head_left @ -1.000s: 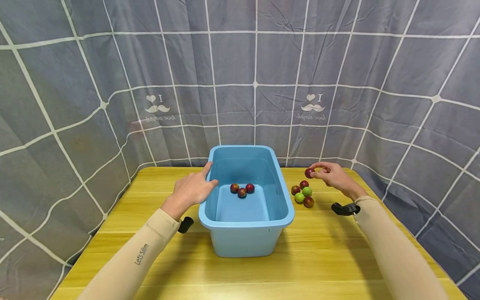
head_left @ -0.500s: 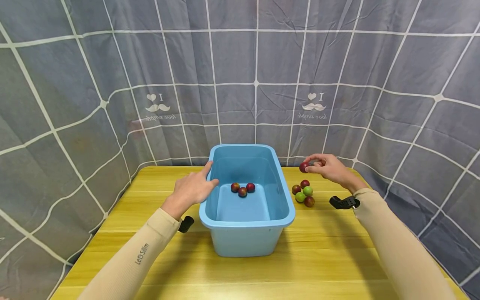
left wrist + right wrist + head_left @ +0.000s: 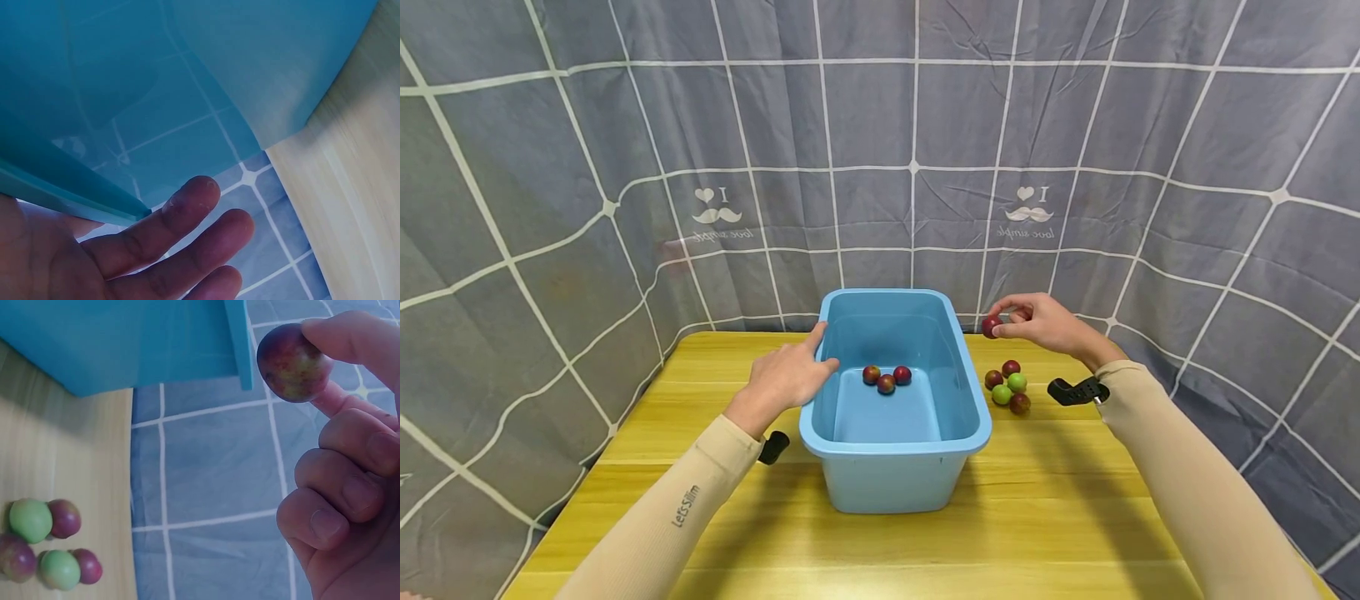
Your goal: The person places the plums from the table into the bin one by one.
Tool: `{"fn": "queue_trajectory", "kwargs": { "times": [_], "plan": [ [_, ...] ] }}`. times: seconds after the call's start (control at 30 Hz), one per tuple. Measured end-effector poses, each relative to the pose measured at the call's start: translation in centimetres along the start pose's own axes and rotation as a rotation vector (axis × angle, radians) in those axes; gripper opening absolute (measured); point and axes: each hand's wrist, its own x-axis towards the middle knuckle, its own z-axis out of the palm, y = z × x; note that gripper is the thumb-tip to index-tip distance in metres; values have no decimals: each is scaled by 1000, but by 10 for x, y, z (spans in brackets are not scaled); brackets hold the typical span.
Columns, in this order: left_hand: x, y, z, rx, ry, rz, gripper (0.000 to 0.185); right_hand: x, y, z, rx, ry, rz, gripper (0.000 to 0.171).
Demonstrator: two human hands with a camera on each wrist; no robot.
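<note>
Beige sleeves (image 3: pixel 685 500) w/ grey lettering, black wrist cams (image 3: pixel 1072 390).

Blue bin (image 3: pixel 895 433): smooth plastic, slight sheen, faintly translucent up close in the left wrist view. Tabletop (image 3: pixel 1052 517): yellow wood grain, satin finish. Backdrop curtain (image 3: pixel 625 142): grey matt cloth, creased, white grid lines. Plum (image 3: pixel 292 362) at the bin's 2 o'clock: smooth, dull-glossy skin. Sleeves (image 3: pixel 662 517): beige stretch fabric, matt.

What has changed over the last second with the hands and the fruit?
The right hand, pinching a red fruit, has lifted it up and leftward toward the blue bin. The left hand stays on the bin's left rim; three fruits inside and five on the table haven't moved.
</note>
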Motion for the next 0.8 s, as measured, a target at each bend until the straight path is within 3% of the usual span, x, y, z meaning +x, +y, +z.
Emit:
{"fn": "queue_trajectory", "kwargs": {
  "times": [0.6, 0.8],
  "plan": [
    [-1, -1, 0, 13, 12, 6, 76, 27, -44, 5, -81, -94, -65, 31],
    [-1, -1, -1, 11, 14, 9, 76, 36, -62, 9, -103, -135, -31, 35]
  ]
}}
